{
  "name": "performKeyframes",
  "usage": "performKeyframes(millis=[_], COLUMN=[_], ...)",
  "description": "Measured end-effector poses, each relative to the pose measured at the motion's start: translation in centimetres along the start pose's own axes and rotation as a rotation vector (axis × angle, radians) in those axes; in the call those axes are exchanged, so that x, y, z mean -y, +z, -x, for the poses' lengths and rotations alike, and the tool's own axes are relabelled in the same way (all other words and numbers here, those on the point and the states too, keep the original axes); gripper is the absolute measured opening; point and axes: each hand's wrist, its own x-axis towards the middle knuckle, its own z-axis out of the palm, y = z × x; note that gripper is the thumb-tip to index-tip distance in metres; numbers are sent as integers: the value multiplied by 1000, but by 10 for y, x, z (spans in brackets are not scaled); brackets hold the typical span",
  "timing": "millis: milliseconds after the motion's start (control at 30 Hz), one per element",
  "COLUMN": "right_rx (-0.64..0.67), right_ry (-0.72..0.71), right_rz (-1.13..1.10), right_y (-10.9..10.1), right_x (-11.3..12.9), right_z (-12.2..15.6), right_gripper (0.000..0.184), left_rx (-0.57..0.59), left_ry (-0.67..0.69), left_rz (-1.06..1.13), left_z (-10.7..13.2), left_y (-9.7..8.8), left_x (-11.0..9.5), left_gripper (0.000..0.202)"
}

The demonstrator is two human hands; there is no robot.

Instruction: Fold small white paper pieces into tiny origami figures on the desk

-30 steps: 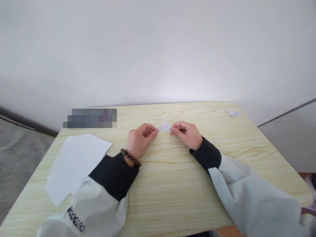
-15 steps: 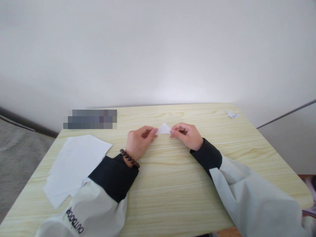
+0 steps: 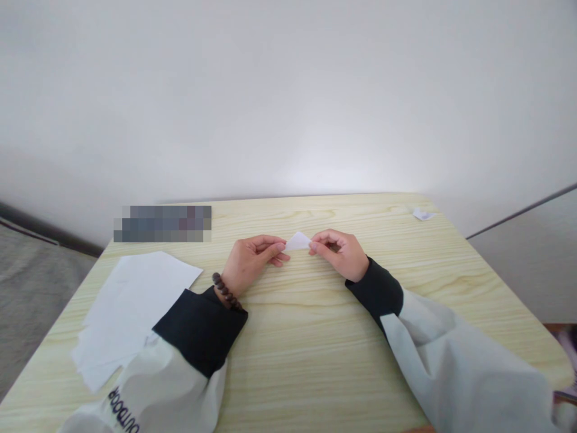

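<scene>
A small white triangle of folded paper (image 3: pixel 298 242) is stretched between my two hands, just above or on the table; I cannot tell which. My left hand (image 3: pixel 253 255), with a dark bead bracelet (image 3: pixel 226 293) at its wrist, pinches the left corner between thumb and fingers. The right corner is pinched by my right hand (image 3: pixel 340 251). The triangle's point faces the far side, and its straight edge faces me. Fingertips hide both of its side corners.
White paper sheets (image 3: pixel 135 300) lie in a loose pile at the left, partly under my left sleeve. A blurred-out dark object (image 3: pixel 162 224) is at the back left. A small crumpled paper piece (image 3: pixel 424 214) lies near the table's (image 3: pixel 297 361) back right corner, with a wall (image 3: pixel 288 96) behind.
My left wrist has shifted slightly left and its fingers have changed position on the paper corner. My right hand keeps its pinch. The whole view has tilted a little.
</scene>
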Motion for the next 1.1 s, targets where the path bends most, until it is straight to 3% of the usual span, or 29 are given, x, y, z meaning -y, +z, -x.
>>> performKeyframes(millis=[467, 667, 867, 1100], right_rx=[21, 32, 28, 40], right_ry=[-89, -55, -44, -205], right_rz=[125, 56, 85, 303], right_y=[1, 0, 1, 0], right_x=[8, 1, 0, 4], right_z=[1, 0, 0, 0], right_gripper=[13, 15, 18, 20], left_rx=[-45, 35, 77, 36], left_ry=[65, 18, 28, 33], left_rz=[-180, -95, -180, -195], left_z=[5, 4, 4, 7], left_y=[5, 0, -1, 3], left_x=[1, 2, 2, -3], left_gripper=[23, 27, 26, 27])
